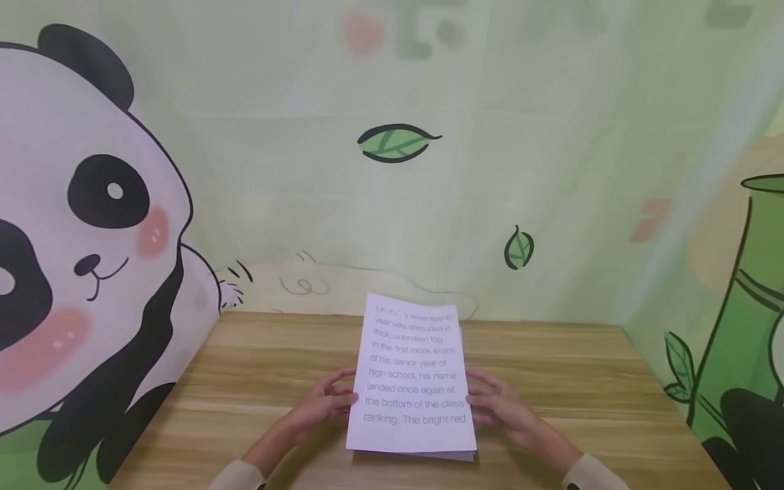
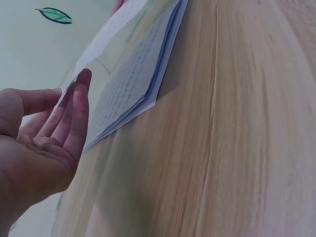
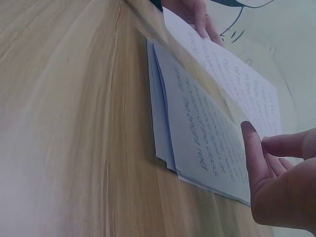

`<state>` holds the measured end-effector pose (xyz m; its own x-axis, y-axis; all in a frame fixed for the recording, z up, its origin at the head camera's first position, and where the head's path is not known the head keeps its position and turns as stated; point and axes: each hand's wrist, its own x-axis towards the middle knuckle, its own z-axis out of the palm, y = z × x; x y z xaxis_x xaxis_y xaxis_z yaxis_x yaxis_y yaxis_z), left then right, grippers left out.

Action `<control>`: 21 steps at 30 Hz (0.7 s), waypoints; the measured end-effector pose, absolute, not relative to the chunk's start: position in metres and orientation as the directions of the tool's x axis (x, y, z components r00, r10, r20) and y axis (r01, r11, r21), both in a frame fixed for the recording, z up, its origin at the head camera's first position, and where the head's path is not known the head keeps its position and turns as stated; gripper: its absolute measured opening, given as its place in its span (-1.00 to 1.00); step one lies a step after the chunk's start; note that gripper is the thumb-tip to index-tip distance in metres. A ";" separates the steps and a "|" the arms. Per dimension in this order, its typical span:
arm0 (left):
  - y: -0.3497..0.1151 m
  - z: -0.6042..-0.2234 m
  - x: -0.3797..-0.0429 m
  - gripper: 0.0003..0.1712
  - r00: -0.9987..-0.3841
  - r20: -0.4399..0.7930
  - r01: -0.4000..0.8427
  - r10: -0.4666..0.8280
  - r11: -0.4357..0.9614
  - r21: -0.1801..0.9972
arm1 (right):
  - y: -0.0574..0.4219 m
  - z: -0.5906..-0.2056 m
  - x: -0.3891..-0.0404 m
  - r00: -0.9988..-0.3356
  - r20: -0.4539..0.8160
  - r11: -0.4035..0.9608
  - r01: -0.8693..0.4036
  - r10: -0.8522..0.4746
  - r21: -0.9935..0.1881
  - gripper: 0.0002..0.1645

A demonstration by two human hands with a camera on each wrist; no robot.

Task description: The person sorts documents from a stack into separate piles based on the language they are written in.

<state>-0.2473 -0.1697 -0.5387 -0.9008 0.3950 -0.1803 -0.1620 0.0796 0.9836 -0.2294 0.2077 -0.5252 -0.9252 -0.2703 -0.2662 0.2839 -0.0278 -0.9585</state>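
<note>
Nearest are two pale sleeves (image 1: pixel 237 476). Just beyond, the left hand (image 1: pixel 321 406) pinches one long edge of a printed sheet (image 1: pixel 412 378) between thumb and fingers, and the right hand (image 1: pixel 503 410) pinches the opposite edge. The sheet is raised above a slightly uneven stack of printed paper (image 3: pixel 197 131) lying on the wood-grain tabletop (image 1: pixel 269 354). Behind stands a green backdrop (image 1: pixel 275 177) with a cartoon panda (image 1: pixel 137 265) at left.
</note>
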 end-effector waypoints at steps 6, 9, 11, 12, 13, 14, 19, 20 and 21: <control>-0.178 -0.535 -0.245 -0.22 -0.896 -0.156 -0.147 0.415 0.054 0.988 | 0.202 -0.523 -0.229 -0.930 -0.258 -0.033 0.276 -0.262 -0.961 -0.11; -0.183 -0.534 -0.244 -0.22 -0.893 -0.135 -0.125 0.430 0.052 0.991 | 0.198 -0.521 -0.228 -0.928 -0.251 -0.051 0.275 -0.274 -0.960 -0.12; -0.186 -0.533 -0.243 -0.22 -0.892 -0.129 -0.118 0.433 0.052 0.992 | 0.194 -0.520 -0.227 -0.926 -0.246 -0.064 0.274 -0.285 -0.960 -0.12; -0.188 -0.533 -0.242 -0.21 -0.891 -0.125 -0.114 0.436 0.051 0.992 | 0.193 -0.519 -0.226 -0.925 -0.244 -0.066 0.274 -0.292 -0.959 -0.12; -0.190 -0.533 -0.242 -0.21 -0.891 -0.121 -0.111 0.438 0.050 0.993 | 0.191 -0.518 -0.226 -0.924 -0.242 -0.069 0.274 -0.298 -0.959 -0.11; -0.192 -0.533 -0.241 -0.21 -0.890 -0.119 -0.109 0.440 0.048 0.993 | 0.190 -0.518 -0.225 -0.923 -0.239 -0.072 0.272 -0.302 -0.960 -0.12; -0.199 -0.531 -0.238 -0.21 -0.895 -0.127 -0.115 0.427 0.053 0.992 | 0.183 -0.517 -0.225 -0.921 -0.241 -0.086 0.279 -0.307 -0.956 -0.13; -0.200 -0.530 -0.238 -0.21 -0.898 -0.131 -0.118 0.420 0.057 0.991 | 0.182 -0.517 -0.225 -0.921 -0.243 -0.087 0.281 -0.306 -0.956 -0.13; -0.201 -0.530 -0.237 -0.21 -0.901 -0.134 -0.121 0.413 0.060 0.991 | 0.181 -0.518 -0.226 -0.920 -0.244 -0.089 0.283 -0.305 -0.955 -0.13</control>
<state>-0.2371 -0.2013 -0.5297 -0.9006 0.4134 -0.1344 -0.1206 0.0596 0.9909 -0.2256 0.1808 -0.5176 -0.9205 -0.3051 -0.2443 0.2829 -0.0889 -0.9550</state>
